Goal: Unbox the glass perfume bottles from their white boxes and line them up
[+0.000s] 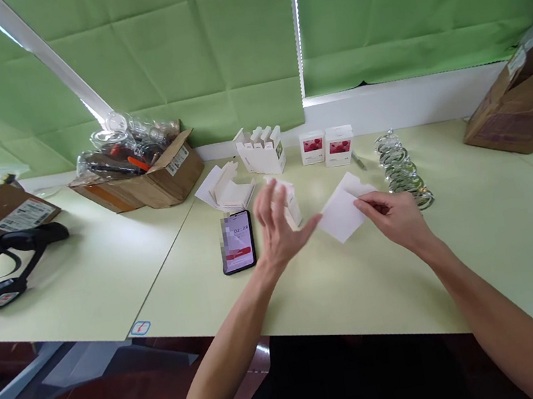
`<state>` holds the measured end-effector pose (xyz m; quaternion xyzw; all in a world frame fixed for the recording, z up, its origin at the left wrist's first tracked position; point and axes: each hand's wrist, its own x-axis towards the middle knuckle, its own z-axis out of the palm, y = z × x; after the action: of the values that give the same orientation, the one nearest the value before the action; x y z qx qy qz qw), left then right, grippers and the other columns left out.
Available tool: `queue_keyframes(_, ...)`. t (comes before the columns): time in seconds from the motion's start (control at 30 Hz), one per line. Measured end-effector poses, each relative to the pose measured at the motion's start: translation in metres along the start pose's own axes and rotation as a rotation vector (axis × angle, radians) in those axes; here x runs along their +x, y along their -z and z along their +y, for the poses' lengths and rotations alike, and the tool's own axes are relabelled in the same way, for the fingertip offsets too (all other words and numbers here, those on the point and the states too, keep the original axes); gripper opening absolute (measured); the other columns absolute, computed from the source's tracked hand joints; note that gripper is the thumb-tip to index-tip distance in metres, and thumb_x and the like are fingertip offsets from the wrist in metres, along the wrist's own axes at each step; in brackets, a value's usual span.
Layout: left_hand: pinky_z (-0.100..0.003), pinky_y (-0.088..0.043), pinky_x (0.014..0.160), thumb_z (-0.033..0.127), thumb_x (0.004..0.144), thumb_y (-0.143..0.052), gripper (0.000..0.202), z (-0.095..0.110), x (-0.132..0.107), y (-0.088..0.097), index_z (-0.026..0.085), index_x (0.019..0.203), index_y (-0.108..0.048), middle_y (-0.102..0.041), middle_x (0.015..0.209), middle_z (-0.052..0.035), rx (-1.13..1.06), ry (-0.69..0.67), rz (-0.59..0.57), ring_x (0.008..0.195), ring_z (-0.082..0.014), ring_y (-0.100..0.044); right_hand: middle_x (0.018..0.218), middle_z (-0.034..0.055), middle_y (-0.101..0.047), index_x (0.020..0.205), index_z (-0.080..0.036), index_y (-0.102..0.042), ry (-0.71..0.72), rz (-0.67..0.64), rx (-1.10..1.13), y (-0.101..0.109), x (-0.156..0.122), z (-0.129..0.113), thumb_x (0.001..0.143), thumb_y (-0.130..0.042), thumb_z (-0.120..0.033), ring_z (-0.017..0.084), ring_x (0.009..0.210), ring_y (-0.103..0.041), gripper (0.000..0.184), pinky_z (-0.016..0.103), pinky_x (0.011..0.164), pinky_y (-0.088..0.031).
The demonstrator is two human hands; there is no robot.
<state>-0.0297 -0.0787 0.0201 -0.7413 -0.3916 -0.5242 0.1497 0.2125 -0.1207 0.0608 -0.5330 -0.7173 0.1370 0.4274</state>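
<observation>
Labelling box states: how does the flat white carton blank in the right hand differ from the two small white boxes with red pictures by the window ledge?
The flat white carton blank is unfolded, a single sheet; the two small white boxes with red pictures are assembled and upright. The blank is pinched by the right hand, the left hand at its edge; the boxes stand untouched. The blank shows plain white; the boxes show red prints. Both are white card.

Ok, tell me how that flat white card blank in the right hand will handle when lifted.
The flat white card blank looks thin, so probably light and somewhat floppy. The right hand pinches one edge, so the far corner may sag. Lying flat on the pale green table, it would likely slide easily.
</observation>
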Motion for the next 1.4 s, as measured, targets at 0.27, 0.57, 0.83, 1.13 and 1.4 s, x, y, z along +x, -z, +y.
queue_keyframes(0.27, -0.044, -0.051, 0.096, 0.061, 0.097, -0.042, 0.062, 0.040, 0.001, 0.001, 0.022, 0.144, -0.038, -0.050, 0.143, -0.0184, -0.642, 0.269, -0.400, 0.123, -0.0292, -0.058, 0.065, 0.0001, -0.065, 0.077, -0.019, -0.067, 0.122, -0.122, 0.137, 0.006, -0.007, -0.015, 0.094, -0.056, -0.033, 0.012, 0.053, -0.050, 0.024, 0.026, 0.053, -0.041)
queue_keyframes(0.57, -0.028, -0.050, 0.068, 0.059, 0.091, -0.056, 0.048, 0.031, 0.015, 0.015, 0.018, 0.116, -0.064, -0.069, 0.108, -0.0099, -1.045, 0.701, -0.807, 0.088, -0.0206, -0.065, 0.070, 0.0023, -0.065, 0.073, -0.021, -0.063, -0.032, -0.277, 0.353, 0.016, -0.001, -0.018, 0.091, -0.057, -0.042, 0.017, 0.066, -0.057, 0.029, 0.029, 0.063, -0.047)
queue_keyframes(0.83, -0.024, -0.022, 0.049, 0.065, 0.092, -0.047, 0.054, 0.031, 0.015, 0.013, 0.017, 0.067, -0.046, -0.038, 0.061, 0.0036, -0.896, 0.748, -0.743, 0.054, -0.0086, -0.033, 0.095, 0.0088, -0.074, 0.060, -0.021, -0.056, -0.047, -0.347, 0.496, 0.019, -0.001, -0.009, 0.095, -0.044, -0.061, 0.025, 0.090, -0.064, 0.054, 0.035, 0.075, -0.048)
queue_keyframes(1.13, -0.026, -0.017, 0.048, 0.067, 0.090, -0.050, 0.058, 0.032, 0.024, 0.024, 0.020, 0.062, -0.029, -0.025, 0.059, 0.0046, -0.735, 0.724, -0.427, 0.054, -0.0086, -0.024, 0.126, 0.0067, -0.071, 0.057, -0.024, -0.066, -0.030, -0.484, 0.298, 0.051, 0.004, 0.002, 0.092, -0.052, -0.060, 0.033, 0.116, -0.064, 0.052, 0.043, 0.089, -0.053)
queue_keyframes(1.4, -0.028, -0.016, 0.049, 0.069, 0.089, -0.051, 0.059, 0.021, 0.032, 0.036, 0.020, 0.063, -0.031, -0.024, 0.061, 0.0040, -0.698, 0.774, -0.207, 0.055, -0.0096, -0.021, 0.119, 0.0043, -0.073, 0.067, -0.030, -0.072, 0.059, -0.125, 0.112, 0.042, 0.002, 0.016, 0.078, -0.069, -0.063, 0.031, 0.096, -0.071, 0.035, 0.039, 0.064, -0.058)
